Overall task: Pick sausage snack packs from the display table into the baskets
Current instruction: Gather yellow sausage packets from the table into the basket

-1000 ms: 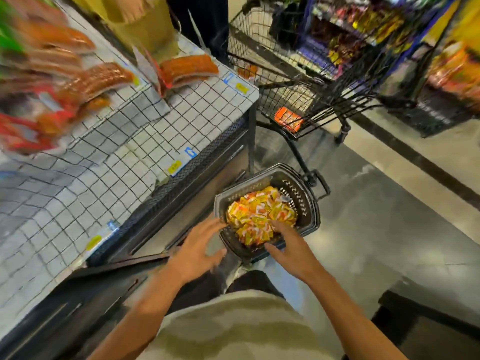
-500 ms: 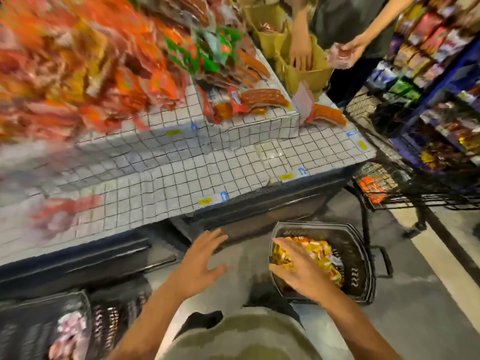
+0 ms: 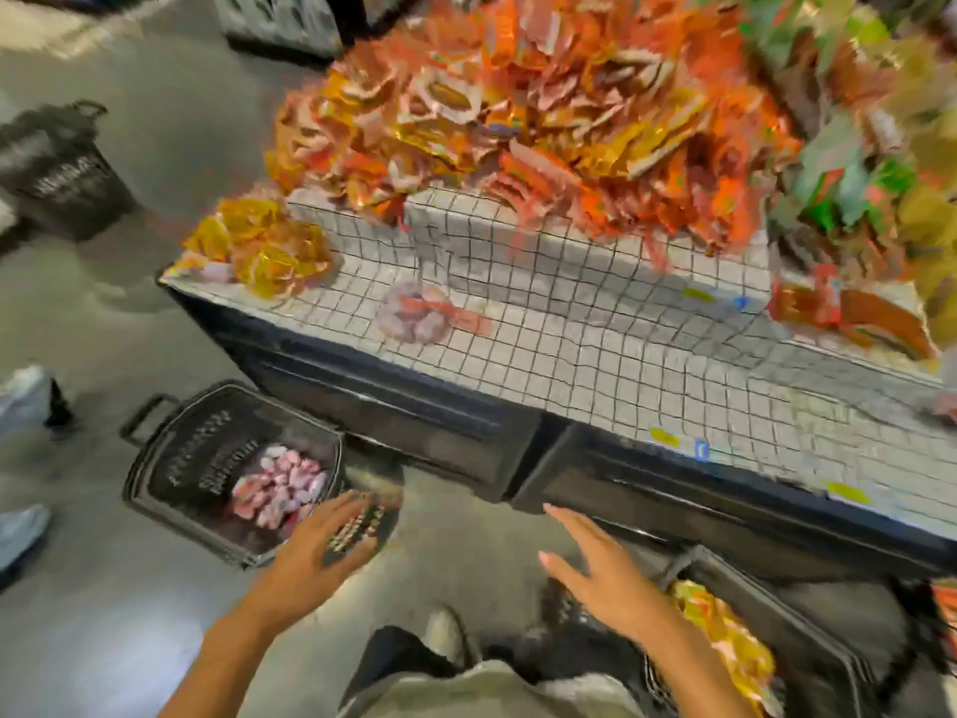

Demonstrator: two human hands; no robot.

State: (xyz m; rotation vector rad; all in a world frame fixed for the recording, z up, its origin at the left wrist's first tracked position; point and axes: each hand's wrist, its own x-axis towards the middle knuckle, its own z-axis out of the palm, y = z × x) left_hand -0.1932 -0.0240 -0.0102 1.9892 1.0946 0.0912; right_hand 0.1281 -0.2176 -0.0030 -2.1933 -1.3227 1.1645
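A heap of orange and gold sausage snack packs (image 3: 523, 121) covers my table (image 3: 595, 344). 1 clear pack of pink pieces (image 3: 417, 313) lies alone near its front edge. 2 black baskets sit on the floor: the left basket (image 3: 176, 458) holds pink packs (image 3: 279, 484), the right basket (image 3: 808, 629) yellow packs (image 3: 725, 634).

Grid-papered display table (image 3: 595, 355) under heaped orange snack packs (image 3: 518, 111), one clear pack (image 3: 417, 313).

head cam | looks steeply down | display table (image 3: 595, 349) close ahead
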